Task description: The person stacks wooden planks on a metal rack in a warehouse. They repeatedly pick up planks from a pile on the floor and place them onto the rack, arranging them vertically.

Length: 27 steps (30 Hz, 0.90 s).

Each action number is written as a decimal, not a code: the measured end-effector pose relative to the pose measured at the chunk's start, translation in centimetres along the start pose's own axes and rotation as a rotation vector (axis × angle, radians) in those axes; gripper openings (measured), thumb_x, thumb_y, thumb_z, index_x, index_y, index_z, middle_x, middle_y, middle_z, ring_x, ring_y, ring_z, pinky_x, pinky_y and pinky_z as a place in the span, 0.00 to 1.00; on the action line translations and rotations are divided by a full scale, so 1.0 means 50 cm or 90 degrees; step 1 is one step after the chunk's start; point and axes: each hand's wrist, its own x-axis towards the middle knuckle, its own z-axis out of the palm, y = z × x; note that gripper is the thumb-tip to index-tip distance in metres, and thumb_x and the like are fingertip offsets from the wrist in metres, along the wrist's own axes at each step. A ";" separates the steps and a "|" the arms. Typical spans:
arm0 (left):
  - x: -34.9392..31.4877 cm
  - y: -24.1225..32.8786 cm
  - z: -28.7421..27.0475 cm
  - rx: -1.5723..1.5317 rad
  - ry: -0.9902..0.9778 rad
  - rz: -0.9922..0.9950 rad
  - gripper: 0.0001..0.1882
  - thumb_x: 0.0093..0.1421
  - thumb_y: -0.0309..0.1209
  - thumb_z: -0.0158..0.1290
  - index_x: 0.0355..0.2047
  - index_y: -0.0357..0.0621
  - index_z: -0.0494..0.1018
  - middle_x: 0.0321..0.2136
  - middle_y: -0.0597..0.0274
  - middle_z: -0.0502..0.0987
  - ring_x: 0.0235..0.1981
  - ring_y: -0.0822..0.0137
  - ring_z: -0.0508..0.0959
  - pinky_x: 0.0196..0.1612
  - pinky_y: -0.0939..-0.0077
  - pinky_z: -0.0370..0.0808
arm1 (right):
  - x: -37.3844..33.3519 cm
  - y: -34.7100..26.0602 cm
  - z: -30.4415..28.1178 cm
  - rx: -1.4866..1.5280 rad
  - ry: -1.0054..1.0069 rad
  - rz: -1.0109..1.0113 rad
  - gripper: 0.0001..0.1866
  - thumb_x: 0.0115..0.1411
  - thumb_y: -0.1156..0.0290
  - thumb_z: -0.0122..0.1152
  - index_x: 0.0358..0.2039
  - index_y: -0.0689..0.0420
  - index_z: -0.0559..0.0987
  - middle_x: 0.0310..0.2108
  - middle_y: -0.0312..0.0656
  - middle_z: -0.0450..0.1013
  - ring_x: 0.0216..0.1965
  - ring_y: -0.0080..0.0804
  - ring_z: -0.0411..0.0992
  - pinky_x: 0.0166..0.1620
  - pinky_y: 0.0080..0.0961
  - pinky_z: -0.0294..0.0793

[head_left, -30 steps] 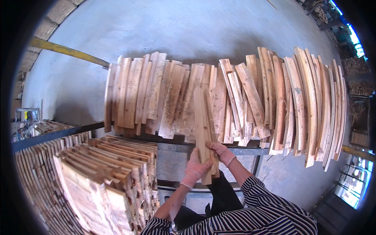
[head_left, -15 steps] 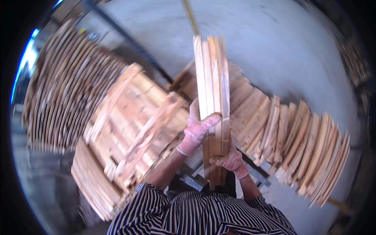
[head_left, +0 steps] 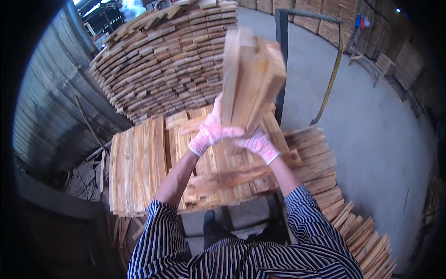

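Observation:
Between my gloved hands a bundle of wooden boards [head_left: 253, 81] is lifted, its far end tipped up and blurred by motion. My left hand [head_left: 215, 128] grips its left side near the bottom, thumb across the front. My right hand [head_left: 260, 144] clasps the lower right of the bundle, its fingers partly hidden behind the wood. Below lies a low stack of boards [head_left: 139, 162], packed side by side. Two crosswise wooden strips rest on it, the nearer strip [head_left: 232, 179] under my forearms.
A tall pile of boards [head_left: 172, 65] rises behind the stack. More boards [head_left: 320, 172] run down the right side. A dark and yellow metal frame [head_left: 341, 56] stands at the far right of the stack. Corrugated metal sheeting [head_left: 51, 93] lines the left.
My view has swung from the right-hand boards toward the low stack. The bundle has come over that stack, and my right hand has moved up nearer my left.

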 end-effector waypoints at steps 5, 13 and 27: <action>-0.059 -0.072 -0.094 -0.177 0.100 -0.136 0.55 0.48 0.46 0.74 0.68 0.36 0.56 0.56 0.53 0.75 0.59 0.62 0.74 0.62 0.63 0.73 | 0.076 -0.098 0.057 -0.001 -0.073 -0.034 0.68 0.45 0.49 0.81 0.73 0.58 0.43 0.71 0.56 0.53 0.72 0.45 0.55 0.71 0.39 0.60; -0.246 -0.203 -0.273 -0.762 0.339 -0.217 0.19 0.60 0.36 0.62 0.49 0.43 0.76 0.42 0.58 0.81 0.46 0.60 0.82 0.55 0.59 0.80 | 0.060 -0.284 0.309 -0.043 -0.022 0.169 0.62 0.51 0.39 0.73 0.76 0.48 0.46 0.69 0.59 0.58 0.70 0.54 0.59 0.69 0.45 0.61; -0.600 -0.398 -0.556 -0.628 0.410 -0.494 0.27 0.63 0.41 0.61 0.58 0.41 0.71 0.51 0.55 0.79 0.52 0.58 0.80 0.58 0.59 0.78 | 0.055 -0.203 0.773 -0.438 -0.078 0.348 0.50 0.62 0.26 0.40 0.74 0.48 0.55 0.73 0.61 0.51 0.71 0.62 0.54 0.67 0.57 0.54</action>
